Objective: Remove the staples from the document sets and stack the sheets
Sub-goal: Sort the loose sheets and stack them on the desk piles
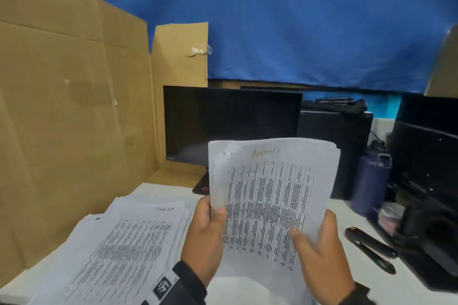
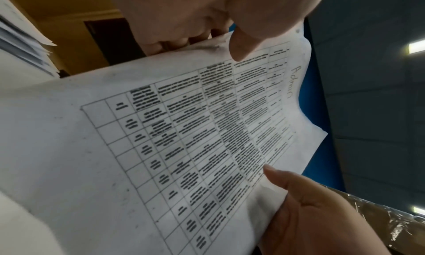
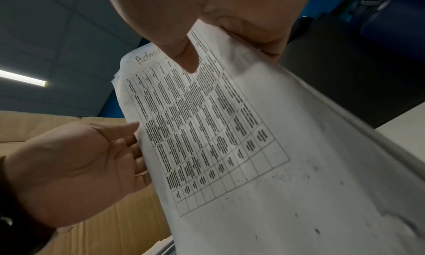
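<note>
Both hands hold up a set of printed sheets (image 1: 267,193) with a table and "Admin" handwritten at the top, raised above the white desk. My left hand (image 1: 205,238) grips its left edge, thumb on the front and fingers behind. My right hand (image 1: 319,255) pinches the right edge the same way. The same set (image 2: 184,131) fills the left wrist view, with the left hand (image 2: 207,22) above it and the right hand (image 2: 322,213) below. In the right wrist view the set (image 3: 230,131) hangs between the right hand (image 3: 218,22) and the left hand (image 3: 76,168). No staple is visible.
A stack of printed sheets (image 1: 119,250) lies on the desk at the left, before a cardboard wall (image 1: 74,106). A black staple remover or stapler (image 1: 371,247) lies at the right. A dark monitor (image 1: 230,124), a blue bottle (image 1: 371,178) and black equipment (image 1: 426,181) stand behind.
</note>
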### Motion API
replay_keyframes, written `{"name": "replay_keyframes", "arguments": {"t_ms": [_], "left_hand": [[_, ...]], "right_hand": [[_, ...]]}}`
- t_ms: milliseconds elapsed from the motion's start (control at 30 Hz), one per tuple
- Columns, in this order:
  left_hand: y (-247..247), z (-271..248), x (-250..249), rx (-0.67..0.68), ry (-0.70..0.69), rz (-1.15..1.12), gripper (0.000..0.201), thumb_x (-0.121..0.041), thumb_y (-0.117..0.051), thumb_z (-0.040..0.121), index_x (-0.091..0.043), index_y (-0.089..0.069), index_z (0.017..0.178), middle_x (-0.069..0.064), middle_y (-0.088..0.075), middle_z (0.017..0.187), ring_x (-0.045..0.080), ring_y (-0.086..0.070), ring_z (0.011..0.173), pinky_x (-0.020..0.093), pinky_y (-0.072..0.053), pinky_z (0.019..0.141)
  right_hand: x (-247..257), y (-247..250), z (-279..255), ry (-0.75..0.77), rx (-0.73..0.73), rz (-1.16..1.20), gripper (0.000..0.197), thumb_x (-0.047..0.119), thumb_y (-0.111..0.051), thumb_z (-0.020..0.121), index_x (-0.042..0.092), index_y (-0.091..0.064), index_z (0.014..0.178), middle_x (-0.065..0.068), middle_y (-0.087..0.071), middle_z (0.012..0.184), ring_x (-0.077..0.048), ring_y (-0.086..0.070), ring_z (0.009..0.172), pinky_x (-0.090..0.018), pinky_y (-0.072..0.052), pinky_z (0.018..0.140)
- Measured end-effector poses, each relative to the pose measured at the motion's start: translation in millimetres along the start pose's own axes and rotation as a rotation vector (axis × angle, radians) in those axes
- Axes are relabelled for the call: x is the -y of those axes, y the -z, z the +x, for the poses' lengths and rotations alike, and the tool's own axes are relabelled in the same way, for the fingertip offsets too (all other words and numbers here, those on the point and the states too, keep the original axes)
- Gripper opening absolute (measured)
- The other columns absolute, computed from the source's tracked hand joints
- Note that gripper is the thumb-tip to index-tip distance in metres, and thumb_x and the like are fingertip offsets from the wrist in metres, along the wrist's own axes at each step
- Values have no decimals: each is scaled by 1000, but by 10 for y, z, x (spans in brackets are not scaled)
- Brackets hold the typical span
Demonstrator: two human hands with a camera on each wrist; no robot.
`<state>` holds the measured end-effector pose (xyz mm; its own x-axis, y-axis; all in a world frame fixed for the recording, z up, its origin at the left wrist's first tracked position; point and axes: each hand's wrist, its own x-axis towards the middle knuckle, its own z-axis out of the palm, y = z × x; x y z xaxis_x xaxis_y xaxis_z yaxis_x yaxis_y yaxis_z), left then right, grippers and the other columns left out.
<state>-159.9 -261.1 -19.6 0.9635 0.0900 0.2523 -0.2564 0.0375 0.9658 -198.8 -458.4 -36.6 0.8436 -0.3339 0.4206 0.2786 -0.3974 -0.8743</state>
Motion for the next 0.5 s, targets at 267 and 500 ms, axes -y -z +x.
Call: {"name": "replay_keyframes", "arguments": {"t_ms": [267,500], "left_hand": [[-14,44,-7,-7,14,21,29,-22,-45,109,-36,-70,111,-18,-78,106,2,-72,102,37,-54,98],[22,58,246,-25,24,166,21,-19,-49,106,-30,-66,108,-17,-77,99,2,-69,99,23,-48,80]], "right_hand": [[75,20,118,21,16,0,36,11,-60,95,39,-45,112,28,-67,104,8,-64,94,-27,-48,80],[35,-187,180,6,59,-110,29,5,-48,99,32,-41,108,20,-63,108,13,-59,97,-12,-46,79]]}}
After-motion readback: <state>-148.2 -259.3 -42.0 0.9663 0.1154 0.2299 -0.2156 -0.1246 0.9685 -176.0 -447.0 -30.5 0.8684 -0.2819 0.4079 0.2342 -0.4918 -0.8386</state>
